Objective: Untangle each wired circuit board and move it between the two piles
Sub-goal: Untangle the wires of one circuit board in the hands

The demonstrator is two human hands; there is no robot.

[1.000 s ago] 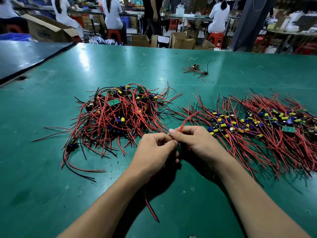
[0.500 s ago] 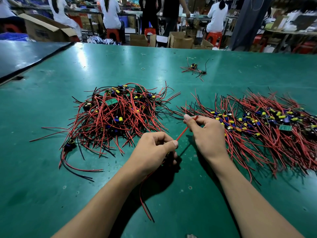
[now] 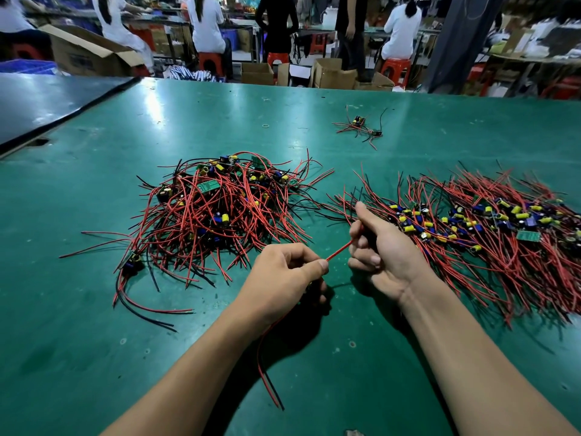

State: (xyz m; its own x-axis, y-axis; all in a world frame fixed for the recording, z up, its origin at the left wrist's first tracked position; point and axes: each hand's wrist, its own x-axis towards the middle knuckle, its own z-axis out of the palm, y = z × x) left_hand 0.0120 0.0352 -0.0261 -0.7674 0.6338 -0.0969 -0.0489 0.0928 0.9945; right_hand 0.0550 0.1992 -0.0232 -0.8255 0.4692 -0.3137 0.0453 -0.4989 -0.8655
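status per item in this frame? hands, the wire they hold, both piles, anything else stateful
red wire: stretched straight between the two hands.
left hand: curled, pinching the wire; more wire trails below it onto the table.
right hand: curled round the wire's other end, index finger straight.
left pile: tangled heap.
right pile: spread flat, wires roughly aligned.
stray boards: lying apart, beyond both piles.
cardboard box: flaps open.

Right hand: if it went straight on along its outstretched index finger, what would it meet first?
Likely the loose wire ends fringing the right pile, just beyond the right hand fingertip, then the green table. Depth is unclear.
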